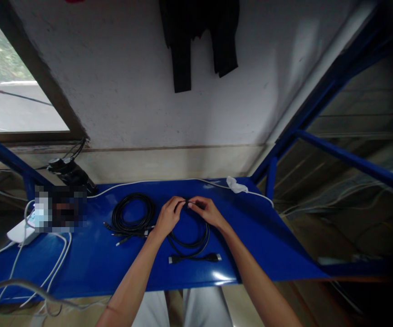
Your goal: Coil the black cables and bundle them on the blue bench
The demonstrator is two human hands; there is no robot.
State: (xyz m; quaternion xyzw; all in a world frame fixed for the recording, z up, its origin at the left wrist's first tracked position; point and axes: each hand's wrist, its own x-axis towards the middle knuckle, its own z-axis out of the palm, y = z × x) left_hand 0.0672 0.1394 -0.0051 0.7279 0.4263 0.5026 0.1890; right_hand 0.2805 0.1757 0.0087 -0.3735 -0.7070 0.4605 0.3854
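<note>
A coiled black cable [190,245] lies on the blue table in front of me, with two wide, flat, silver-tipped plugs at its near side that look like HDMI ends. At the top of the coil, my left hand [169,217] pinches the cable with thumb and fingers. Close beside it, my right hand [207,211] pinches the same spot from the right. Between the fingertips is a small dark bit, too small to tell whether it is cable or a tie. To the left of my hands rests a second coil of black cables [133,228], with several plug ends showing.
A white power strip [22,232] with white cords sits at the table's left, next to a blurred-out patch. Behind it stand dark cylindrical objects [72,175]. A white cord [142,182] with a white wrapped lump [236,185] runs along the back edge. Blue frame bars [270,177] flank the table.
</note>
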